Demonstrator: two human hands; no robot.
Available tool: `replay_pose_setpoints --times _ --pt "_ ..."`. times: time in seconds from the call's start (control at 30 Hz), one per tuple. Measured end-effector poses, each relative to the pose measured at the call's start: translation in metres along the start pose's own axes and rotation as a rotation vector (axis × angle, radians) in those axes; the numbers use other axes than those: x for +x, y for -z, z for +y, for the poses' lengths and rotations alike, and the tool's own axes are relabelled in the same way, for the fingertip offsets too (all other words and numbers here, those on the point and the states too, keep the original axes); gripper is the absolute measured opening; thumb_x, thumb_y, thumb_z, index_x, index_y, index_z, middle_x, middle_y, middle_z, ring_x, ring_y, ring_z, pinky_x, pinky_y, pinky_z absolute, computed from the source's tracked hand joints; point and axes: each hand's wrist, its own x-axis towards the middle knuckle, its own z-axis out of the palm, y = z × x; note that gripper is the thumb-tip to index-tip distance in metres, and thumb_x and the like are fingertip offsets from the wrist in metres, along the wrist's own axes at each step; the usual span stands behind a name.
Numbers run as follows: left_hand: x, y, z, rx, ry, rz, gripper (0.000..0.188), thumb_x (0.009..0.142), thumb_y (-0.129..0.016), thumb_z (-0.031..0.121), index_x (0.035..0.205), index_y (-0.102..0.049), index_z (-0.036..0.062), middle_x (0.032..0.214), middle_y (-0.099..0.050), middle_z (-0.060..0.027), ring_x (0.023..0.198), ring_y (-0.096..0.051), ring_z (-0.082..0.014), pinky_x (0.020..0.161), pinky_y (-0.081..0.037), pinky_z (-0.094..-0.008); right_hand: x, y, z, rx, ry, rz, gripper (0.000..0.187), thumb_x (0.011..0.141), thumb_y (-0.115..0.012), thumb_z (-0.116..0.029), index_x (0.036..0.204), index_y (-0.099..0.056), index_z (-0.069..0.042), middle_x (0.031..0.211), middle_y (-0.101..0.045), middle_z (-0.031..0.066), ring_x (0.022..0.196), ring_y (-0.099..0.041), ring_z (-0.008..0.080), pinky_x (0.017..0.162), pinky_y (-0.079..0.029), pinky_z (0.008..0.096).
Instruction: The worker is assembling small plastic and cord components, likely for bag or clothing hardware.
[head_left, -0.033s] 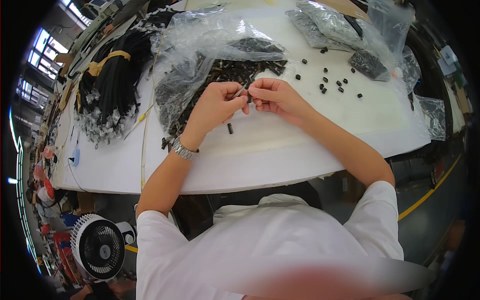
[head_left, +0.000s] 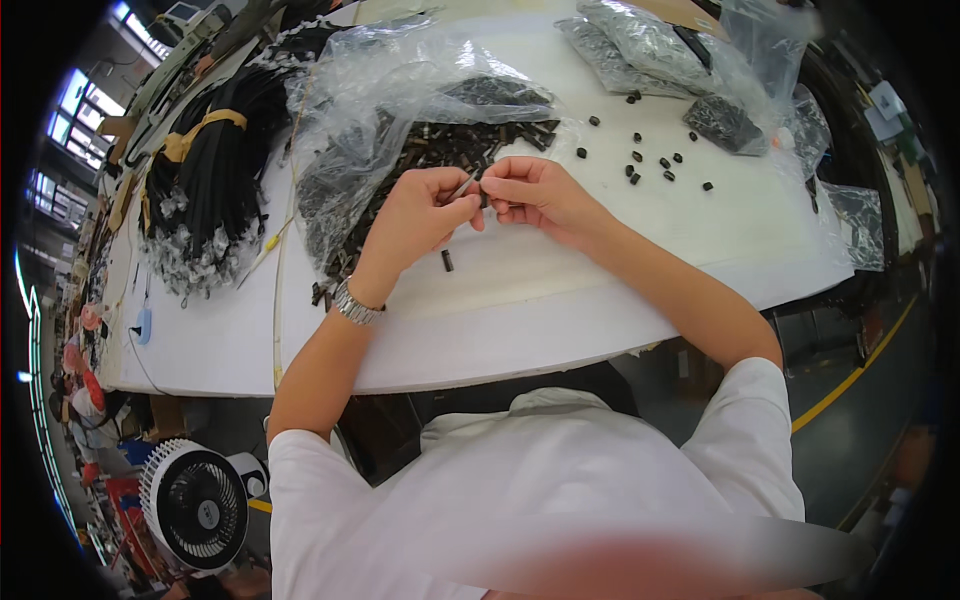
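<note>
An assembly step is judged to be in hand: a thin grey pin (head_left: 462,186) and a small dark sleeve (head_left: 484,196) are being brought together above the white table (head_left: 600,300). The left hand (head_left: 420,215) is closed in a pinch on the lower end of the pin, which slants up and to the right out of the fingertips. The right hand (head_left: 535,192) is likewise closed, thumb and forefinger narrowed on the sleeve, which is largely hidden by the fingers; only a dark edge is seen at the meeting point. The two hands are held touching or very nearly so, with the free tip of the pin lying right at the right fingertips; whether it has already entered the sleeve cannot be told. The next move is judged to call for close alignment of the two parts and a short, steady push along the pin's axis, with both pinches kept firm. A single dark piece (head_left: 447,260) is noted lying on the table just below the left hand, apart from it. A heap of like dark parts (head_left: 420,160) on clear plastic wrap (head_left: 370,90) is found just beyond the hands, and loose black caps (head_left: 650,165) are scattered to the right, well apart from the fingers. A metal wristwatch (head_left: 357,303) is worn on the left wrist.
</note>
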Motion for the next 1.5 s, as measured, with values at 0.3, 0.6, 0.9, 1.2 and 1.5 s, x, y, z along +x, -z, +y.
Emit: replay_pose_setpoints --times 0.3,0.6,0.9,1.2,1.5 --pt "-0.002 -0.012 -0.015 0.198 -0.091 0.154 0.014 0.092 -0.064 0.010 0.081 -0.065 0.0019 0.070 -0.067 -0.0009 0.051 -0.050 -0.0032 0.046 -0.036 -0.0241 0.001 -0.009 0.007 -0.132 0.076 0.041 0.011 0.101 -0.072 -0.016 0.105 -0.067 -0.006 0.089 -0.066 -0.0024 0.077 -0.061 0.0055 0.070 -0.051 0.0226" --pt "-0.004 -0.015 -0.020 0.365 -0.278 0.273 0.015 0.089 -0.065 0.009 0.081 -0.064 -0.0032 0.068 -0.068 -0.0066 0.062 -0.069 -0.0109 0.056 -0.049 -0.0259 0.000 -0.011 0.013 -0.138 0.114 0.101 0.016 0.100 -0.073 -0.019 0.103 -0.066 -0.006 0.085 -0.067 -0.0011 0.071 -0.062 0.0064 0.066 -0.052 0.0223" --pt "-0.001 -0.017 -0.022 0.319 -0.279 0.258 0.014 0.088 -0.065 0.009 0.082 -0.065 -0.0035 0.069 -0.069 -0.0077 0.062 -0.070 -0.0125 0.056 -0.050 -0.0270 -0.004 -0.013 0.011 -0.252 0.146 0.152 0.017 0.099 -0.074 -0.020 0.102 -0.065 -0.005 0.082 -0.066 -0.0014 0.069 -0.062 0.0060 0.063 -0.053 0.0220" --pt "-0.002 -0.016 -0.024 0.331 -0.317 0.321 0.013 0.088 -0.066 0.007 0.083 -0.064 -0.0045 0.070 -0.067 -0.0096 0.062 -0.069 -0.0137 0.056 -0.051 -0.0279 -0.006 -0.018 0.011 -0.356 0.215 0.152 0.017 0.098 -0.075 -0.020 0.100 -0.069 -0.005 0.079 -0.067 -0.0012 0.068 -0.062 0.0064 0.064 -0.052 0.0220" --pt "-0.001 -0.016 -0.021 0.492 -0.377 0.371 0.010 0.087 -0.066 0.006 0.086 -0.065 -0.0035 0.070 -0.065 -0.0135 0.058 -0.064 -0.0179 0.057 -0.048 -0.0307 -0.006 -0.017 0.008 -0.180 0.101 0.153 0.017 0.099 -0.074 -0.021 0.104 -0.071 -0.005 0.092 -0.069 -0.0002 0.080 -0.065 0.0080 0.071 -0.053 0.0234"
